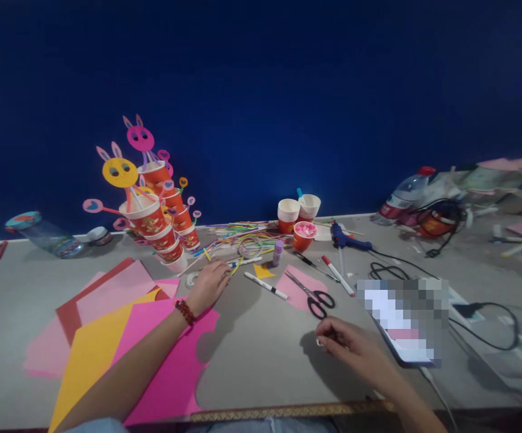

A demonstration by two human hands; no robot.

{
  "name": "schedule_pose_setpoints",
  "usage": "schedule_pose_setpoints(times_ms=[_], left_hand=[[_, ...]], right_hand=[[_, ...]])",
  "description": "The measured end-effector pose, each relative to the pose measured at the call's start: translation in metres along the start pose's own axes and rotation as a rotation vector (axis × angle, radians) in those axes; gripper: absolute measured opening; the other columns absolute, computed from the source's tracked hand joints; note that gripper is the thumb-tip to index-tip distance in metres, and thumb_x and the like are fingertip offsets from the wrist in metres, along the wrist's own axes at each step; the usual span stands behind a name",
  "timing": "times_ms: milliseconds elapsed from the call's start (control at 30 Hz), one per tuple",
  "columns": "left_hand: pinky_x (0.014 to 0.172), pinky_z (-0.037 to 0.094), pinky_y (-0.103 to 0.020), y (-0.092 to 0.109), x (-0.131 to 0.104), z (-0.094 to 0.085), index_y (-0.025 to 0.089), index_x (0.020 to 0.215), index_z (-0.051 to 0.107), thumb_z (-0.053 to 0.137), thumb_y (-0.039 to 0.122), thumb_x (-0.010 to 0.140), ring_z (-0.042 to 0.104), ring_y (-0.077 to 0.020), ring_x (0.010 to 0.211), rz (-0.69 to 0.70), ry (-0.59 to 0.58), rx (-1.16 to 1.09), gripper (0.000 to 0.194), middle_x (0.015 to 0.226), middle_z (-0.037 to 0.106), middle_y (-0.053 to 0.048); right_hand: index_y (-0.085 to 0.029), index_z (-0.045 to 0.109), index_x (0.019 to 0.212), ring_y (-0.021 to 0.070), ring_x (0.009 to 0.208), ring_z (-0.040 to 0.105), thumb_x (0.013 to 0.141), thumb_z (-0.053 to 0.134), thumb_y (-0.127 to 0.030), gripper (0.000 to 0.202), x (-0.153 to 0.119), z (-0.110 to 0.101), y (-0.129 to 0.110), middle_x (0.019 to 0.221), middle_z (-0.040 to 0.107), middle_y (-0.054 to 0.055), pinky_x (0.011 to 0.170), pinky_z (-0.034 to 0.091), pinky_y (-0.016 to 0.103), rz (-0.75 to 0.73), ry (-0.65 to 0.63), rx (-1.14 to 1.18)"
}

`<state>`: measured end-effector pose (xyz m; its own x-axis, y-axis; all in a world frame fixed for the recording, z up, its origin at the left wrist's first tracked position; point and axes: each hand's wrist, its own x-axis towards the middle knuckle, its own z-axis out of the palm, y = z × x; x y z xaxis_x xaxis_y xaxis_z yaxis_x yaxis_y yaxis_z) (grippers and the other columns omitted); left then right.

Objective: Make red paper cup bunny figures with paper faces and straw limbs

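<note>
I have the left arm extended from the near left edge toward the far centre, forearm above the magenta sheet. The left hand is palm down, fingers bent and directed right, at the near end of the yellow stick; I cannot tell whether the fingers grip it. The stick lies at the centre, its long axis slanting from near left to far right. The right arm enters from the near right. The right hand points left, thumb and forefinger pinched on a white scrap, too small for me to read its axis. Just beyond it, the scissors lie partly on pink paper, blades pointing far left, handles toward the right hand.
</note>
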<state>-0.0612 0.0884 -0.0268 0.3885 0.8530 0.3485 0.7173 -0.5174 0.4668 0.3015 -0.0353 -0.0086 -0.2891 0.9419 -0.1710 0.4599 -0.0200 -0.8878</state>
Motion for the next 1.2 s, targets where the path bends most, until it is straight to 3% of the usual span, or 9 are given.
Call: schedule_pose_setpoints(times_ms=[100,267,433,567,667,800,900,1033,1200], left_hand=[[0.109,0.040,-0.049,-0.006,-0.001,-0.005,0.020,0.098,0.068,0.050,0.024,0.097,0.064,-0.0246,0.103,-0.052,0.023,-0.012,0.018,0.102,0.072,-0.008],[0.094,0.049,-0.040,-0.004,-0.002,-0.010,0.022,0.091,0.068,0.055,0.023,0.092,0.066,-0.0229,0.096,-0.144,0.029,-0.080,0.013,0.096,0.074,-0.005],[0.078,0.053,-0.031,0.003,0.001,-0.011,0.021,0.088,0.068,0.056,0.023,0.087,0.069,-0.0196,0.084,-0.229,0.053,-0.160,0.012,0.088,0.075,-0.003],[0.079,0.055,-0.031,0.024,-0.011,-0.022,0.020,0.103,0.068,0.050,0.029,0.093,0.069,-0.0203,0.091,-0.231,0.084,-0.220,0.022,0.099,0.074,-0.007],[0.084,0.054,-0.034,0.047,-0.028,-0.029,0.022,0.116,0.066,0.048,0.023,0.094,0.068,-0.0204,0.092,-0.113,0.001,-0.249,0.027,0.101,0.073,-0.008],[0.096,0.048,-0.044,0.064,-0.040,-0.024,0.022,0.098,0.072,0.048,0.015,0.094,0.067,-0.0239,0.094,0.036,-0.075,-0.093,0.025,0.094,0.074,-0.009],[0.089,0.051,-0.040,0.063,-0.038,-0.016,0.022,0.103,0.070,0.050,0.019,0.094,0.068,-0.0231,0.093,-0.065,-0.048,-0.167,0.023,0.098,0.075,-0.008],[0.081,0.052,-0.033,0.063,-0.030,-0.010,0.022,0.118,0.063,0.053,0.021,0.092,0.069,-0.0197,0.085,-0.171,-0.163,-0.363,0.027,0.091,0.075,-0.004],[0.079,0.051,-0.031,0.071,-0.023,-0.010,0.021,0.097,0.065,0.052,0.022,0.093,0.069,-0.0207,0.085,-0.213,-0.153,-0.358,0.014,0.091,0.075,-0.005]], right_hand=[[-0.022,0.062,0.083,0.0179,0.068,0.057,0.091,0.057,-0.043,0.023,-0.006,-0.002,0.011,0.073,0.060,0.000,0.063,0.044,0.027,0.022,0.017,-0.004],[-0.023,0.062,0.085,0.0179,0.068,0.057,0.092,0.056,-0.041,0.021,0.003,-0.001,0.015,0.072,0.061,-0.001,0.062,0.043,0.027,0.007,-0.015,-0.033],[-0.021,0.063,0.083,0.0178,0.071,0.058,0.091,0.057,-0.033,0.016,0.031,0.011,-0.005,0.076,0.064,0.001,0.062,0.043,0.027,-0.121,-0.032,-0.079],[-0.020,0.063,0.084,0.0171,0.070,0.060,0.088,0.059,-0.031,0.013,0.055,0.035,-0.023,0.076,0.065,0.001,0.062,0.045,0.027,-0.167,-0.033,-0.005],[-0.020,0.060,0.090,0.0159,0.065,0.062,0.085,0.061,-0.035,0.016,0.078,0.061,-0.030,0.077,0.065,0.000,0.062,0.049,0.028,-0.161,-0.062,0.231],[-0.020,0.057,0.093,0.0176,0.070,0.066,0.081,0.063,-0.032,0.018,0.108,0.089,-0.035,0.079,0.065,0.001,0.067,0.053,0.030,-0.199,-0.090,0.356],[-0.021,0.054,0.095,0.0172,0.070,0.067,0.080,0.059,-0.025,0.016,0.120,0.098,-0.040,0.079,0.065,0.000,0.067,0.053,0.030,-0.216,-0.077,0.339],[-0.022,0.055,0.097,0.0168,0.073,0.067,0.076,0.057,-0.012,0.023,0.122,0.100,-0.046,0.079,0.068,-0.001,0.069,0.051,0.029,-0.248,-0.063,0.277],[-0.023,0.053,0.095,0.0175,0.078,0.068,0.079,0.053,-0.008,0.022,0.122,0.103,-0.052,0.084,0.070,0.000,0.073,0.052,0.030,-0.253,-0.010,0.216]])
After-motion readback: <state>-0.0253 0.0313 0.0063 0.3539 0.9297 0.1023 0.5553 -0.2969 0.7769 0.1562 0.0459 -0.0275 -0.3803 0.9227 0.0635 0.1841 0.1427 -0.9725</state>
